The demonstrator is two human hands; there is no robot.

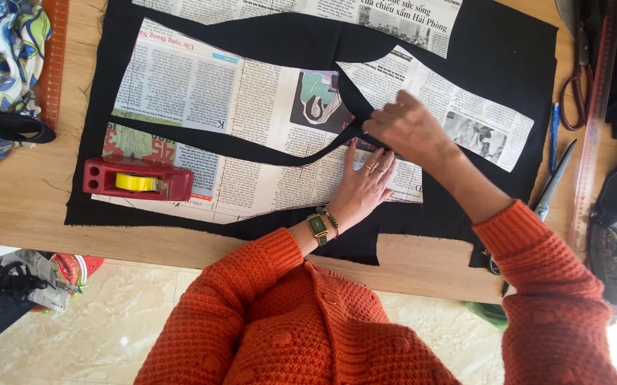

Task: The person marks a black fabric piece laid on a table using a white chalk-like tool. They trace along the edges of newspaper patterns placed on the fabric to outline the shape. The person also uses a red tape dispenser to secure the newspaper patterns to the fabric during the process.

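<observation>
Here the left hand [363,187] lies flat, fingers spread, on a newspaper pattern piece [251,135] laid over black fabric [494,57] on the counter [16,199]; the right hand [407,128] pinches the edge of a neighbouring newspaper pattern strip [465,117]. A red tape dispenser [136,180] rests at the pattern's left end.

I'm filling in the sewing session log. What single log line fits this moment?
left hand flat on newspaper pattern | right hand at pattern edge, grip unclear | black fabric beneath | red tape dispenser on pattern's left
</observation>
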